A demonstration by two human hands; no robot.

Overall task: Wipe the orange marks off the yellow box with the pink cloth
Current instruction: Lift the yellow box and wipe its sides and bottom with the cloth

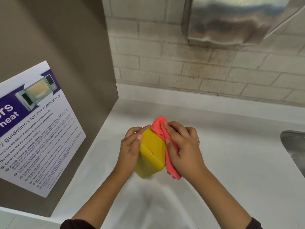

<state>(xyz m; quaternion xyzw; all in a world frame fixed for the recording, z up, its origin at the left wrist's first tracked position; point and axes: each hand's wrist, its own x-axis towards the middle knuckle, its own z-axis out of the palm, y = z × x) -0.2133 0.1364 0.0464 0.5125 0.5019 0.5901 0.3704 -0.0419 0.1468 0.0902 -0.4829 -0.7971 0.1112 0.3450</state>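
A yellow box [151,156] stands tilted on the white counter [231,154], near its middle. My left hand [130,146] grips the box's left side, thumb on its top face. A small orange mark [150,151] shows on that top face. My right hand [183,146] presses the pink cloth [160,131] against the box's right and far edge. The cloth drapes down past the box's right side to the counter. The box's right face is hidden by cloth and hand.
A grey cabinet side [66,55] with a microwave guidelines poster [36,126] rises on the left. A metal sink rim [293,146] shows at the right edge. A steel dispenser [234,20] hangs on the brick wall [165,63] above.
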